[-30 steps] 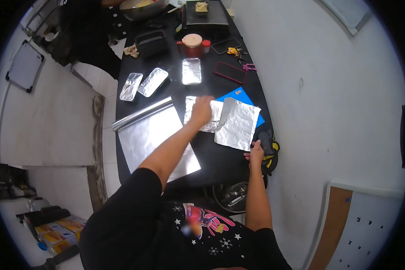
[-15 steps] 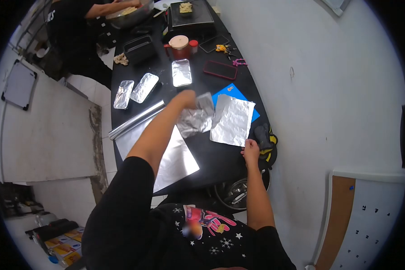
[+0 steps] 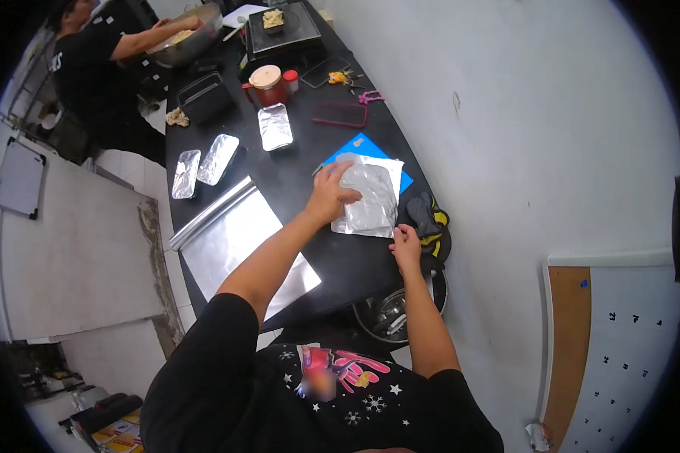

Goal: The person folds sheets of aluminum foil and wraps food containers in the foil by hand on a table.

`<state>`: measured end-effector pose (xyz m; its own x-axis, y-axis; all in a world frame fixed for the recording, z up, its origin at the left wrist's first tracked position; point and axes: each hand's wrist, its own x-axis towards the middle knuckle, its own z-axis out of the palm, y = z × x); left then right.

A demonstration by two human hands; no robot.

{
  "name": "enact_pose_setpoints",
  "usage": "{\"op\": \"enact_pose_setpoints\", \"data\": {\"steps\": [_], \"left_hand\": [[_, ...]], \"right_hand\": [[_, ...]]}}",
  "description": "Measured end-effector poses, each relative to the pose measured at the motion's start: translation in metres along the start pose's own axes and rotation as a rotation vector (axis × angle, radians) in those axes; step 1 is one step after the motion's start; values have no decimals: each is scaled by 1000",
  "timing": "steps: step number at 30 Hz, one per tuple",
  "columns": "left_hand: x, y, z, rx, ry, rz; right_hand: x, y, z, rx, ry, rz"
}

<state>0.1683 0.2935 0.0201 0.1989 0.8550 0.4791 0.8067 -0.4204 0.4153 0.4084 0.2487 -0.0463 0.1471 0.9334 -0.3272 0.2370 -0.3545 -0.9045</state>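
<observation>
Head view: two foil sheets lying in layers between two bare hands

The left hand (image 3: 327,200) is reaching over the crumpled upper foil sheet (image 3: 372,204), its thumb standing apart from the fingers; whether these are pinching or merely pressing, one cannot tell. The upper sheet is overlapping the lower foil sheet (image 3: 393,167), whose margin is showing around it. The right hand (image 3: 406,245) is bending its fingers narrowly at the near right corner, probably steadying the layers against sliding; a firm grip cannot be confirmed. Both sheets are lying partly over a blue mat (image 3: 366,144) on the counter (image 3: 340,273), just beside dark gloves (image 3: 421,214). To the left, a foil roll (image 3: 211,213) is lying aslant with its loose end (image 3: 238,243) spreading toward the wearer, presumably for easy reach. Farther off, three foil-covered blocks (image 3: 275,127) are sitting apart from the layers, leaving both hands working room.
</observation>
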Motion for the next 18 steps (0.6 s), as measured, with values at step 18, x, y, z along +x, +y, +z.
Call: {"op": "enact_pose_setpoints", "data": {"steps": [18], "left_hand": [[-38, -38, -25, -63, 32, -277]], "right_hand": [[-20, 2, -13, -24, -50, -56]]}}
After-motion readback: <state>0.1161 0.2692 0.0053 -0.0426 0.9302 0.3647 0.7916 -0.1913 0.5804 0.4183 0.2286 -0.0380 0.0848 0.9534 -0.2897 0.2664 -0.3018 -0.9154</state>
